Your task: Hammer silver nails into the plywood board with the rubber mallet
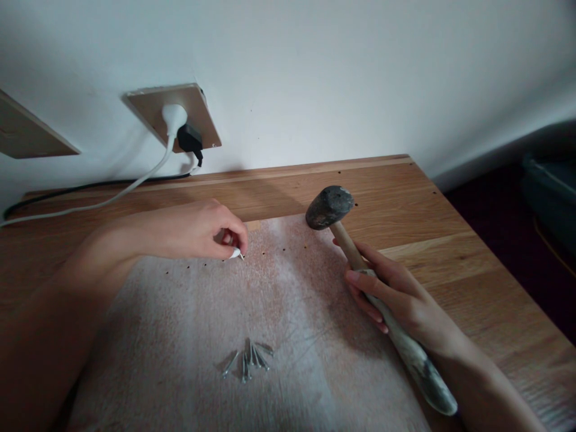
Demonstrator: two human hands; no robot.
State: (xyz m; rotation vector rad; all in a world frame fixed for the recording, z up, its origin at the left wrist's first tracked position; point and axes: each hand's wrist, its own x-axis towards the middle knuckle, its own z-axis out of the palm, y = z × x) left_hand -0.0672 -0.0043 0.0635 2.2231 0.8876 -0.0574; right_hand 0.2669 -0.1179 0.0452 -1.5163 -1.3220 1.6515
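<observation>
Pinching left hand (211, 231): white metal-tipped piece (235, 252), near board's (292, 318) far edge.
Gripping right hand (400, 294): mallet (402, 342), over right edge.

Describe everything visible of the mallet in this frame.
The mallet has a dark, rubber-looking head with pale scuffs and a long wooden handle, dark-stained near its rounded end. It slants over the right side of the pale board, head farthest from the wearer. The right hand grips the handle; whether the head touches the board is unclear.
</observation>
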